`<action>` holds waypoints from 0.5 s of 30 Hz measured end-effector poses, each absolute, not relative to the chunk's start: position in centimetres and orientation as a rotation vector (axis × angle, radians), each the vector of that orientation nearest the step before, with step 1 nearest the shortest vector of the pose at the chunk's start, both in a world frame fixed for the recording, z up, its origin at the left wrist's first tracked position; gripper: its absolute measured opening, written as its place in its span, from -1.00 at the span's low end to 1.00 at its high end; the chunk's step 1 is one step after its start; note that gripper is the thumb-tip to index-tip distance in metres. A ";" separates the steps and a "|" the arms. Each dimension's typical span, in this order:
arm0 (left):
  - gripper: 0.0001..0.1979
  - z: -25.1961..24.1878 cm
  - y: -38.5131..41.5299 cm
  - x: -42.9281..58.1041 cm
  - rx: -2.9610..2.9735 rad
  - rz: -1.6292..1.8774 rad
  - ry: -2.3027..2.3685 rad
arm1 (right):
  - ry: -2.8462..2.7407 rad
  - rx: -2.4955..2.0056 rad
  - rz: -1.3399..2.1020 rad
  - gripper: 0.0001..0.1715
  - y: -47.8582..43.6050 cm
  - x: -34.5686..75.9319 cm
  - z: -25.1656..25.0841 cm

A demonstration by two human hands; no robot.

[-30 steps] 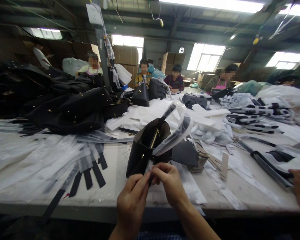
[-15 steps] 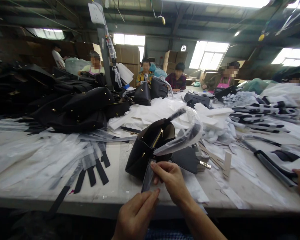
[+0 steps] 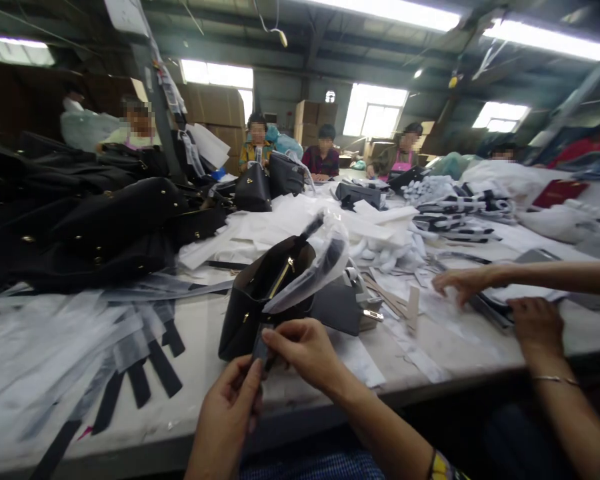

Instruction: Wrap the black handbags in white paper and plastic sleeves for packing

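Observation:
A black handbag [image 3: 240,313] with a gold zip stands at the table's front, its top gaping. Clear plastic wraps its looped handle [image 3: 325,263], which arches up to the right. Below the handle's near end hangs a plastic-covered black strap [image 3: 263,339]. Thumb and fingers of my right hand [image 3: 300,347] pinch this strap at its upper part. Lower down, my left hand [image 3: 235,393] closes on the same strap, its thumb on top. The strap's lower end is hidden by my fingers. A dark grey flap-like piece [image 3: 337,308] lies against the bag's right side.
Several plastic-sleeved black straps [image 3: 140,380] fan out at left. Black bags [image 3: 105,227] pile behind them. White sheets [image 3: 300,223] heap up mid-table. A co-worker's hands [image 3: 535,327] work at right over a dark bag piece. Other people sit across the table.
The view has swung right, so things sit further left. My left hand has come up and closed on the strap. The co-worker's two arms now reach in from the right.

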State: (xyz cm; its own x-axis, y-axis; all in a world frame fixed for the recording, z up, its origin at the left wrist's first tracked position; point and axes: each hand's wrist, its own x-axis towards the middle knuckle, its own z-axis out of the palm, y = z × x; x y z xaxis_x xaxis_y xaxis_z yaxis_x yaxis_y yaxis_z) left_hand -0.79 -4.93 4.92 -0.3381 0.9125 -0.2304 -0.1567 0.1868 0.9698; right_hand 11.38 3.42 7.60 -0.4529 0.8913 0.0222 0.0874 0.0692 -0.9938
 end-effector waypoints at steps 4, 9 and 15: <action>-0.46 4.5 -5.3 -0.8 0.729 1.430 1.609 | -1.770 -1.069 1.097 -0.57 3.1 15.2 9.2; -0.42 3.6 -4.9 -1.0 0.683 1.508 1.673 | -1.363 -1.351 0.547 -0.62 7.8 24.9 10.0; -0.31 1.9 -4.2 -1.6 0.564 1.497 1.532 | -1.338 -1.445 0.928 -0.52 13.3 28.9 7.0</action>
State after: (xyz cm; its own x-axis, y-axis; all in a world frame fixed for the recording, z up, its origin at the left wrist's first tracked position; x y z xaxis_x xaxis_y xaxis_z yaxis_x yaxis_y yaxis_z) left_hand -1.58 -4.19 1.92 -0.4972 0.8220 -0.2777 -0.2585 0.1652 0.9518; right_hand 28.88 13.33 6.98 0.1215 0.9907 0.0611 0.2899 0.0234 -0.9568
